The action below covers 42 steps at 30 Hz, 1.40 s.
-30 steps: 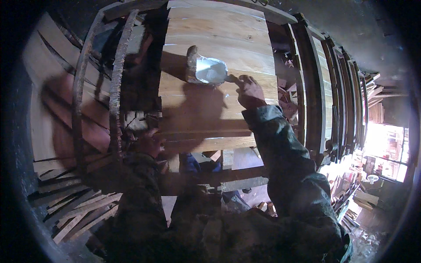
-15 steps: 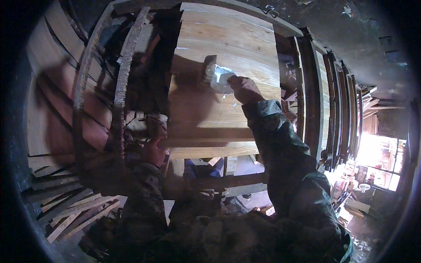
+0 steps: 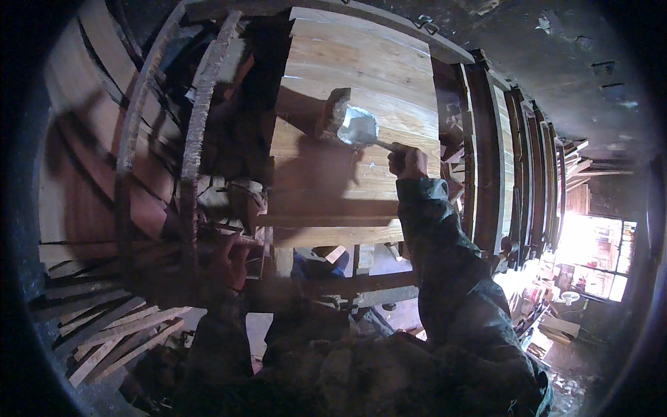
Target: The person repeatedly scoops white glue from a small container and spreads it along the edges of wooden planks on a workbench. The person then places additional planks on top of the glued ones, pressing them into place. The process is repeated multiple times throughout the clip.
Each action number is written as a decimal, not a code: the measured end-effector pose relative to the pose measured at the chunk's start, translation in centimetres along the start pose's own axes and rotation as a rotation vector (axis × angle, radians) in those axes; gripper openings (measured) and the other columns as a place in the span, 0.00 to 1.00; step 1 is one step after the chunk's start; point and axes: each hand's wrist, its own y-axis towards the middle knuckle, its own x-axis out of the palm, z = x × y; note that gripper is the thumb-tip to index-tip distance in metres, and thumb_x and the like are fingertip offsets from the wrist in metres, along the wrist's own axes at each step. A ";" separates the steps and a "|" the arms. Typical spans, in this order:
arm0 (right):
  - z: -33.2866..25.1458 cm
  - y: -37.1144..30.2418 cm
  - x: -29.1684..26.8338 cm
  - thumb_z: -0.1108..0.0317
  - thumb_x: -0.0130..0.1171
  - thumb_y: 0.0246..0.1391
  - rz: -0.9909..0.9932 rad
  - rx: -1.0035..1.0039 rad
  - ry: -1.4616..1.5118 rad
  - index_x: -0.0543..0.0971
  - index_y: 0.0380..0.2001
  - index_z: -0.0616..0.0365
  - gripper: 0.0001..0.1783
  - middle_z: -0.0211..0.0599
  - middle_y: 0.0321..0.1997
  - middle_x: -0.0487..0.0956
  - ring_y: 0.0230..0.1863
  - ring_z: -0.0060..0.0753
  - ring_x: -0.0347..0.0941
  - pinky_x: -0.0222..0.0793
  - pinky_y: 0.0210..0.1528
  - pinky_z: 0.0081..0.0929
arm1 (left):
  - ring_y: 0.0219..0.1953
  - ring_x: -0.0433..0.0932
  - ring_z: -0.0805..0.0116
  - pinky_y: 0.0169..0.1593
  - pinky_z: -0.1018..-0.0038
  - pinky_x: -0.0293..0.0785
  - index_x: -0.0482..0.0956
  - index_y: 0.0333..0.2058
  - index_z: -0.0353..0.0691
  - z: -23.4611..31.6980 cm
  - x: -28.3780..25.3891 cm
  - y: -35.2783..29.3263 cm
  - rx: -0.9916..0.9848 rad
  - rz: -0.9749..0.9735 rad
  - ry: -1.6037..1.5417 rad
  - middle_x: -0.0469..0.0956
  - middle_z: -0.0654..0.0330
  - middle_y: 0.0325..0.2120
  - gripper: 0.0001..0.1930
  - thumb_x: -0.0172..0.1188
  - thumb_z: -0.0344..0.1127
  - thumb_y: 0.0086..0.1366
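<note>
A pale panel of wooden strips (image 3: 396, 66) lies before me, with whitish streaks along several joints. On it stands a small container (image 3: 358, 124), white inside with a brown side. My right hand (image 3: 410, 162) is closed around the thin handle of a tool (image 3: 386, 144); the handle reaches to the container, and the tool's working end cannot be made out there. My left hand (image 3: 235, 258) is low in shadow, left of the panel's near edge, apart from the panel. Its fingers are too dark and blurred to read.
Rusty metal rails (image 3: 193, 139) run along the left of the panel. Beyond them lie wide boards (image 3: 83, 160), with thin wooden strips (image 3: 132, 337) piled lower left. Upright panels and beams (image 3: 511, 153) line the right, before a bright window (image 3: 601, 254).
My right hand has drawn back toward me and right, so the tool's handle now shows. My left hand has moved down and slightly left. The container stays in about the same place.
</note>
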 end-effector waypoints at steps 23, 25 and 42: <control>6.0 -16.1 -1.9 0.59 0.60 0.58 -0.290 -0.248 -0.167 0.80 0.46 0.57 0.16 0.36 0.26 0.77 0.24 0.33 0.70 0.70 0.28 0.33 | 0.46 0.83 0.43 0.51 0.55 0.79 0.83 0.51 0.42 -3.2 1.0 -7.0 0.052 0.260 0.520 0.84 0.44 0.41 0.23 0.64 0.48 0.62; 5.1 -18.5 1.7 0.64 0.54 0.66 -0.355 0.163 0.444 0.79 0.45 0.59 0.12 0.34 0.28 0.76 0.25 0.29 0.69 0.65 0.26 0.27 | 0.44 0.83 0.43 0.50 0.55 0.79 0.83 0.50 0.42 -3.1 1.1 -6.9 0.070 0.276 0.518 0.84 0.44 0.40 0.23 0.65 0.50 0.61; 8.4 -24.6 15.2 0.69 0.63 0.63 -0.281 -0.668 -0.521 0.84 0.37 0.60 0.06 0.32 0.28 0.80 0.29 0.24 0.71 0.68 0.34 0.24 | 0.39 0.84 0.44 0.46 0.54 0.80 0.84 0.49 0.44 -4.4 0.3 -6.1 0.049 0.355 0.470 0.85 0.47 0.35 0.20 0.56 0.45 0.62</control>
